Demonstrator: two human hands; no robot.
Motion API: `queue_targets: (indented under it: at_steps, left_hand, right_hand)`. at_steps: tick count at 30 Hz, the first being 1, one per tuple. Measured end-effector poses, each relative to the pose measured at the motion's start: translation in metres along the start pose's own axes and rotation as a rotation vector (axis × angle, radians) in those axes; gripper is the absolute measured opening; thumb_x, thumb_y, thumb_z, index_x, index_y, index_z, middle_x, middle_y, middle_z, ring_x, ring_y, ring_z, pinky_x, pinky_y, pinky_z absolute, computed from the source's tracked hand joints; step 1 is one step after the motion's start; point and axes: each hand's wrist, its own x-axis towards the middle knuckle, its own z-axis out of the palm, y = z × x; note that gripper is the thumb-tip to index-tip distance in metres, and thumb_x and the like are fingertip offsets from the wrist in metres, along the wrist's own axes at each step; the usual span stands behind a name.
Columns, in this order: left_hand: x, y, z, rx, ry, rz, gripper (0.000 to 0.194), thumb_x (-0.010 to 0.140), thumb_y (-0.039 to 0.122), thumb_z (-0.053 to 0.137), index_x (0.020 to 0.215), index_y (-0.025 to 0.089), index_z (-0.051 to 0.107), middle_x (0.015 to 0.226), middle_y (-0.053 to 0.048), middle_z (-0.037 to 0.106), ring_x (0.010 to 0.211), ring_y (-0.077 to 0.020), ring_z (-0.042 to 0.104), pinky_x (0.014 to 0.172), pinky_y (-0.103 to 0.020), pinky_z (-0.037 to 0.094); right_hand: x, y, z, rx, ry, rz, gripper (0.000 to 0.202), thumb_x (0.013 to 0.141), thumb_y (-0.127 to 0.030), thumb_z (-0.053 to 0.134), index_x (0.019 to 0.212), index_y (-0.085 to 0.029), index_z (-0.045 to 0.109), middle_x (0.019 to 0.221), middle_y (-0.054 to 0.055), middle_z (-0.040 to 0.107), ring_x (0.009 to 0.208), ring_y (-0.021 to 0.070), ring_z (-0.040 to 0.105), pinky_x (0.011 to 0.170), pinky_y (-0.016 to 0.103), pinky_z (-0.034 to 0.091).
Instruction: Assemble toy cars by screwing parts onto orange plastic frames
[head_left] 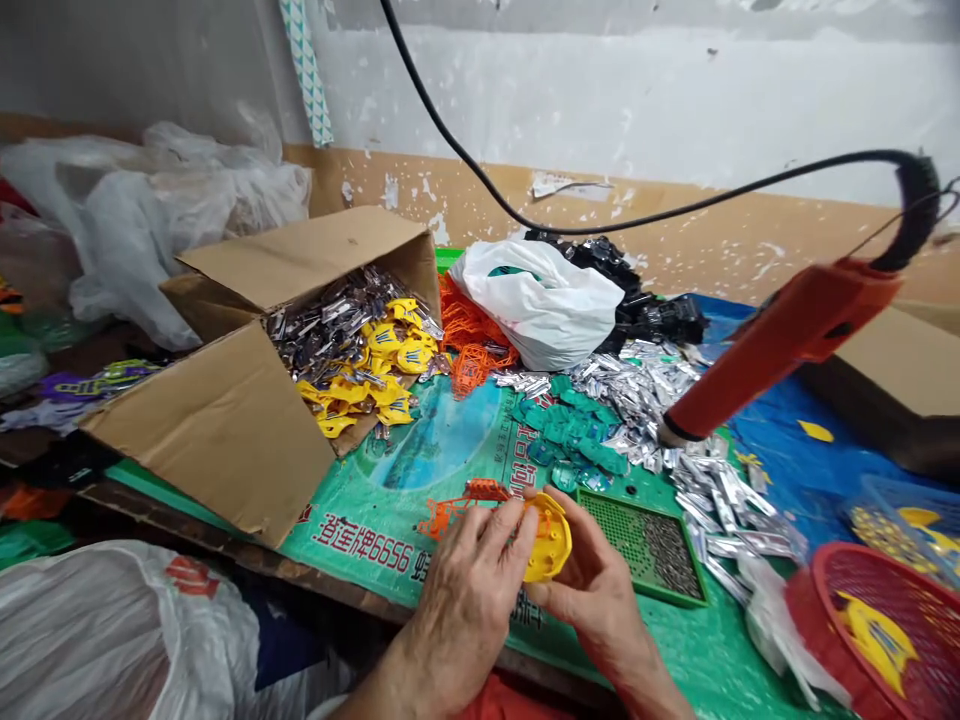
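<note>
Yellow shell (553,552) | judged light, stiff, smooth | best gripped by rim | fingers of left hand (474,568) and right hand (598,580) hold opposite edges

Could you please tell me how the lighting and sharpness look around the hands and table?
In the head view, the left hand, right hand and yellow part are fairly sharp; the silver strips catch bright glints; dark shadow lies beneath the table edge; the plastic bags at far left look softer.
</note>
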Motion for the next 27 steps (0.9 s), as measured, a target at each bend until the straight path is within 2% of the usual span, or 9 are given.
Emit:
queue_targets:
  at_steps: [5, 11, 16, 22, 27]
  left_hand:
    - [-0.0015, -0.0005, 0.0022, 0.031, 0.012, 0.014, 0.049, 0.090, 0.006, 0.035, 0.137, 0.014, 0.044, 0.125, -0.012, 0.062, 0.101, -0.0245, 0.056, 0.085, -0.038, 0.051]
    - [-0.0042, -0.0020, 0.0038, 0.060, 0.067, 0.053, 0.041, 0.095, 0.013, 0.033, 0.132, 0.011, 0.050, 0.125, -0.012, 0.063, 0.098, -0.0238, 0.056, 0.085, -0.036, 0.050]
    - [-0.0037, -0.0027, 0.0045, 0.063, 0.095, 0.083, 0.040, 0.096, 0.015, 0.033, 0.132, 0.013, 0.052, 0.122, -0.011, 0.065, 0.096, -0.0231, 0.056, 0.084, -0.036, 0.049]
    - [-0.0021, -0.0021, 0.0053, 0.042, 0.102, 0.096, 0.039, 0.097, 0.017, 0.032, 0.130, 0.012, 0.053, 0.120, -0.011, 0.066, 0.096, -0.0230, 0.056, 0.083, -0.036, 0.050]
    - [-0.0011, -0.0016, 0.0042, 0.055, 0.098, 0.095, 0.039, 0.098, 0.017, 0.030, 0.127, 0.012, 0.055, 0.119, -0.010, 0.067, 0.094, -0.0231, 0.057, 0.082, -0.036, 0.050]
  right_hand:
    - [-0.0005, -0.0013, 0.0025, 0.027, 0.006, 0.008, 0.078, 0.050, -0.015, 0.089, 0.121, -0.031, 0.061, 0.131, 0.006, 0.062, 0.116, 0.0265, 0.061, 0.095, 0.038, 0.052]
    - [-0.0019, -0.0028, 0.0030, 0.051, 0.014, 0.005, 0.077, 0.049, -0.009, 0.088, 0.118, -0.033, 0.063, 0.128, 0.003, 0.065, 0.113, 0.0216, 0.063, 0.092, 0.031, 0.053]
    - [-0.0008, -0.0054, 0.0029, 0.018, 0.040, -0.003, 0.074, 0.051, -0.013, 0.088, 0.118, -0.031, 0.063, 0.124, 0.004, 0.066, 0.108, 0.0235, 0.065, 0.088, 0.034, 0.055]
    - [-0.0018, -0.0029, 0.0016, -0.005, 0.032, -0.011, 0.074, 0.052, -0.014, 0.088, 0.120, -0.029, 0.062, 0.128, 0.006, 0.064, 0.113, 0.0250, 0.062, 0.093, 0.037, 0.053]
    - [-0.0020, -0.0012, 0.0030, 0.039, 0.010, -0.015, 0.074, 0.054, -0.010, 0.087, 0.121, -0.033, 0.062, 0.129, 0.003, 0.064, 0.114, 0.0225, 0.062, 0.093, 0.033, 0.053]
